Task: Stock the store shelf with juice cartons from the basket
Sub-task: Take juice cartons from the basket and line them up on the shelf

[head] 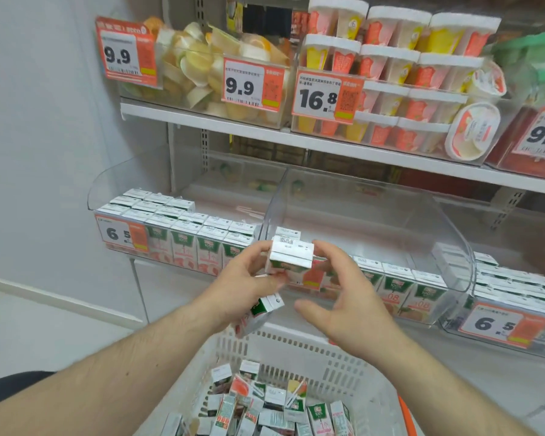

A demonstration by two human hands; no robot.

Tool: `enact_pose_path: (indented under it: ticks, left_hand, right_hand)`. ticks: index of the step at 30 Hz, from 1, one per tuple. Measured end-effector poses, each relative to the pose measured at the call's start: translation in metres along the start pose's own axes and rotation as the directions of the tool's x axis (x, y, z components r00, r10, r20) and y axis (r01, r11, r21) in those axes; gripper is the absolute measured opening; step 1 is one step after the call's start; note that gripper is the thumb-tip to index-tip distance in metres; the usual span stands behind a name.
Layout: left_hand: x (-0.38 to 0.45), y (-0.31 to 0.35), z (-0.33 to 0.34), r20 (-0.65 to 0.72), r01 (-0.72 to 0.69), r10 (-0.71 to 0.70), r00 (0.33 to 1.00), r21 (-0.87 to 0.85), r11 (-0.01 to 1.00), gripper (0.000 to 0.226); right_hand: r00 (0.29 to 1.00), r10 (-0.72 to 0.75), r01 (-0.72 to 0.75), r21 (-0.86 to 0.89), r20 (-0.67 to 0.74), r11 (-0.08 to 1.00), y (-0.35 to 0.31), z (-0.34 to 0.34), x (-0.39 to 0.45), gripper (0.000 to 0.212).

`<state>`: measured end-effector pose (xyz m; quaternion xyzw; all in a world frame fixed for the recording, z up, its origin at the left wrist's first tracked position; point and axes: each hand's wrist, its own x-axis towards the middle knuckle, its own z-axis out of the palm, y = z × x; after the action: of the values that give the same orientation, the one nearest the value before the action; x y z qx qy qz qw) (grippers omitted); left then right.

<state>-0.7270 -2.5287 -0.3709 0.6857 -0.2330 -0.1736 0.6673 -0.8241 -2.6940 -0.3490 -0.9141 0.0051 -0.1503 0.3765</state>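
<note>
A small juice carton (291,258), white on top with green and orange sides, is held upright between both hands in front of the lower shelf. My left hand (249,278) pinches its left side and also clasps a second, tilted carton (258,313) lower in the palm. My right hand (343,291) curls round the upper carton's right side. Below, a white plastic basket (299,344) holds several loose cartons (265,404). The clear middle shelf bin (359,215) has a front row of cartons (400,287) and bare room behind.
A fuller bin of cartons (177,228) with a 6.5 price tag stands at left, another (516,287) at right. The upper shelf (296,141) carries fruit cups and lidded tubs. A pale wall runs along the left.
</note>
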Motion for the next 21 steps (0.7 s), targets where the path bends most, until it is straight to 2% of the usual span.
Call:
enact_pose_path:
  ticks: [3, 6, 9, 11, 13, 15, 16, 18, 21]
  left_hand:
    - [0.006, 0.016, -0.021, -0.007, -0.049, 0.049, 0.999, -0.003, 0.999, 0.043]
    - [0.012, 0.018, -0.039, -0.084, -0.072, 0.071, 0.994, -0.008, 0.997, 0.046]
    - [0.014, 0.014, -0.056, -0.16, -0.065, 0.064, 0.985, -0.001, 0.998, 0.052]
    - [0.016, 0.014, -0.063, -0.203, -0.088, 0.098, 0.974, 0.06, 0.994, 0.041]
    - [0.017, 0.016, -0.07, -0.263, -0.119, 0.138, 0.955, 0.085, 0.989, 0.035]
    - [0.018, 0.021, -0.082, -0.317, -0.141, 0.168, 0.933, 0.105, 0.984, 0.034]
    - [0.019, 0.022, -0.089, -0.348, -0.135, 0.173, 0.921, 0.13, 0.982, 0.034]
    - [0.022, 0.023, -0.105, -0.438, -0.072, 0.142, 0.888, 0.174, 0.982, 0.033]
    - [0.027, 0.015, -0.129, -0.584, 0.086, 0.032, 0.811, 0.173, 0.981, 0.028]
  right_hand:
    - [0.995, -0.02, 0.027, 0.069, -0.102, 0.997, -0.022, 0.011, 0.017, 0.068]
    - [0.985, -0.063, 0.076, 0.079, -0.163, 0.994, -0.04, 0.023, 0.038, 0.056]
    - [0.982, -0.036, 0.046, 0.049, -0.187, 0.998, -0.062, 0.036, 0.062, 0.068]
    - [0.983, -0.005, 0.007, 0.013, -0.184, 1.0, -0.08, 0.046, 0.078, 0.073]
    - [0.985, -0.015, 0.012, -0.016, -0.172, 1.0, -0.097, 0.059, 0.093, 0.056]
    - [0.981, -0.029, 0.027, -0.013, -0.19, 1.0, -0.11, 0.069, 0.11, 0.028]
    - [0.979, -0.021, 0.024, 0.011, -0.202, 1.0, -0.114, 0.073, 0.12, 0.018]
    - [0.978, 0.013, 0.002, 0.073, -0.21, 0.997, -0.122, 0.076, 0.144, 0.012]
    - [0.985, 0.064, -0.061, 0.024, -0.159, 0.998, -0.122, 0.085, 0.191, 0.022]
